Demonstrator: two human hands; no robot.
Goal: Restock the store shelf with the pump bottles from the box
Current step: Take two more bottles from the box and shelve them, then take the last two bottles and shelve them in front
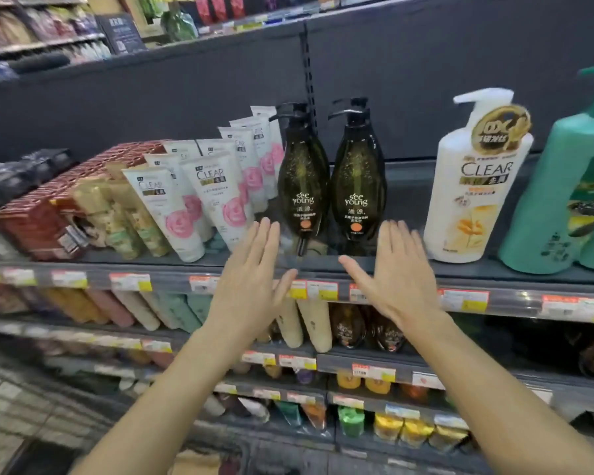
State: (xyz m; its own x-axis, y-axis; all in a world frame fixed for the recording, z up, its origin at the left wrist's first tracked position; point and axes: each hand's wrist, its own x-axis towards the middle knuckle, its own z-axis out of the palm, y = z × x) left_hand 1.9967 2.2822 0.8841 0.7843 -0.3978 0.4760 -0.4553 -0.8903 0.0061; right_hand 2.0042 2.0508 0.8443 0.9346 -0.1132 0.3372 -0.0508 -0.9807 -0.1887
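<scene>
Here, two dark pump bottles (pixel 330 180) stand upright on the grey shelf (pixel 408 265).

The teal bottle (pixel 563 200) is cut off by the right edge, its label only partly readable; the price tags (pixel 319 290) along the shelf rail are too blurred to read; both forearms run out past the bottom edge; the lower-shelf bottles (pixel 309 323) are smeared and unidentifiable.
</scene>
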